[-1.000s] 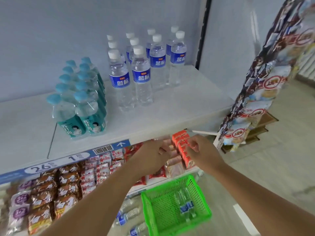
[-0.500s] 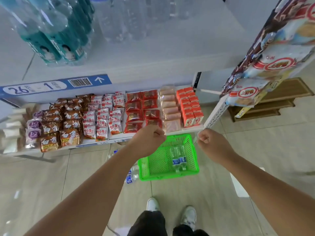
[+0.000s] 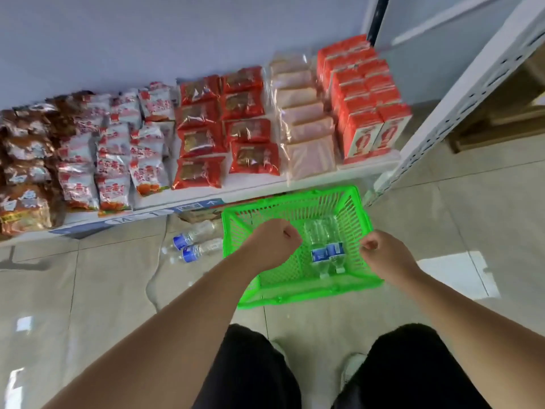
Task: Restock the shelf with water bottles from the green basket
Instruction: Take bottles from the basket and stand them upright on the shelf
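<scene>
Two water bottles (image 3: pixel 326 246) lie side by side in the green basket (image 3: pixel 348 208) on the floor, long axes running away from the person (caps nearest). Both hands hover above, loosely fisted and empty: left hand (image 3: pixel 271 242) beside them, right hand (image 3: pixel 383 255) slightly nearer.

Open-topped green basket (image 3: pixel 296 293) offers clear access from above; shelf edge (image 3: pixel 250 188) overhangs its far rim, loose bottles (image 3: pixel 196 245) crowd its left.
</scene>
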